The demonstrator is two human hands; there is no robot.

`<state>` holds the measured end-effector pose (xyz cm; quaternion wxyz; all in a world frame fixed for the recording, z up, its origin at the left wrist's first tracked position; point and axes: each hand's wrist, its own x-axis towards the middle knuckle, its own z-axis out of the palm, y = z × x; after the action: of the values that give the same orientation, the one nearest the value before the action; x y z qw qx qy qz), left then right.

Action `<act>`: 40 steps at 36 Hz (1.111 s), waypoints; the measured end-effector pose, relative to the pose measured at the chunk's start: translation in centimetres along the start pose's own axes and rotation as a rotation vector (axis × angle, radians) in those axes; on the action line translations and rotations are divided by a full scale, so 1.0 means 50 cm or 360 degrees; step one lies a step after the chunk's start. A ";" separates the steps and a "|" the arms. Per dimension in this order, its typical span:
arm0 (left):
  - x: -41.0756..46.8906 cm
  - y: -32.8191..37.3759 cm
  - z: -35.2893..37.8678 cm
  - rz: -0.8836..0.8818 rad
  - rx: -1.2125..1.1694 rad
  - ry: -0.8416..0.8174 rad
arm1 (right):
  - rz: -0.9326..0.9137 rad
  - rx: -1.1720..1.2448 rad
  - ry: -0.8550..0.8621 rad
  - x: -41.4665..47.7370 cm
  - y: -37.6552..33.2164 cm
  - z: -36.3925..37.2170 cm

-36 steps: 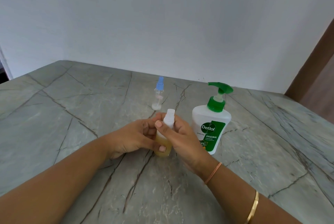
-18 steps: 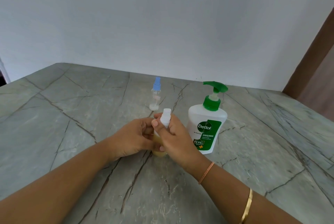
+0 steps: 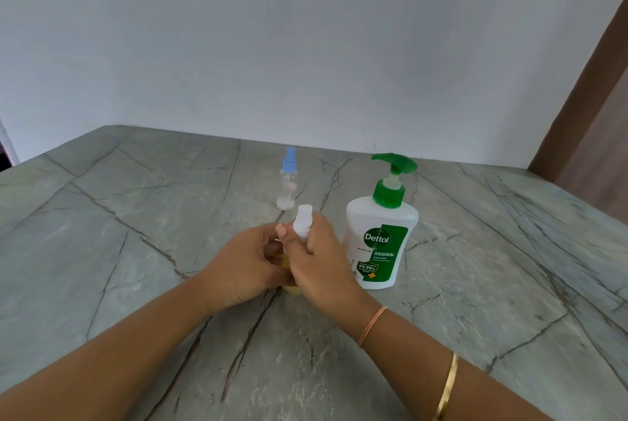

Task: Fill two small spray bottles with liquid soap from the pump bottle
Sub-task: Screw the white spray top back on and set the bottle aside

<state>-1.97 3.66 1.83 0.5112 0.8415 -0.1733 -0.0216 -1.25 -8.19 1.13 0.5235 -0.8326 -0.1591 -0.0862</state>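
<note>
While the bottle (image 3: 291, 289) stands upright at the centre of the frame, its long axis runs straight up between our two hands, and the coming move turns on that. Our left hand (image 3: 244, 264) grips the amber-filled body from the left side of the frame, fingers (image 3: 270, 247) curled round it. Our right hand (image 3: 319, 261) comes in from the right and pinches the white cap (image 3: 304, 217), which sticks up just above the knuckles. The right hand is thus the one placed for any twist about that upright axis, and the left only braces.

The hands hide the neck, so we cannot tell whether the cap is fully seated. The base seems to rest on the tabletop (image 3: 136, 217).

Just right of our right hand stands the pump bottle (image 3: 380, 244), its spout pointing toward the left of the frame. The blue bottle (image 3: 289, 179) waits further up the frame, capped and apart from the rest, with only a little pale stuff at its bottom. By our judgement it has yet to be filled.
</note>
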 end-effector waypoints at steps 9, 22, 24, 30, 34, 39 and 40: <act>-0.007 0.008 0.009 0.0048 0.0063 0.0094 | 0.0018 -0.0009 0.0072 0.000 0.001 0.007; -0.008 0.011 0.015 0.0077 0.0292 0.0194 | 0.0033 -0.0044 0.0158 -0.004 -0.003 0.015; -0.007 0.011 0.015 0.0092 0.0309 0.0200 | 0.0038 -0.0055 0.0167 -0.004 -0.002 0.016; -0.007 0.006 0.018 0.0101 0.0355 0.0243 | 0.0068 -0.0036 0.0208 -0.003 -0.002 0.019; -0.006 0.006 0.014 0.0128 0.0375 0.0227 | 0.0097 0.0033 0.0238 0.001 -0.005 0.025; -0.009 0.010 0.009 0.0141 0.0308 0.0123 | 0.0169 0.0145 0.0161 0.001 -0.007 0.016; -0.009 0.009 0.009 0.0143 0.0297 0.0117 | 0.0183 0.0184 0.0147 0.000 -0.008 0.013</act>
<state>-2.62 3.22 1.95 0.4371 0.8770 -0.1934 0.0484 -1.42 -7.46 1.18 0.5814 -0.8040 -0.0913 -0.0850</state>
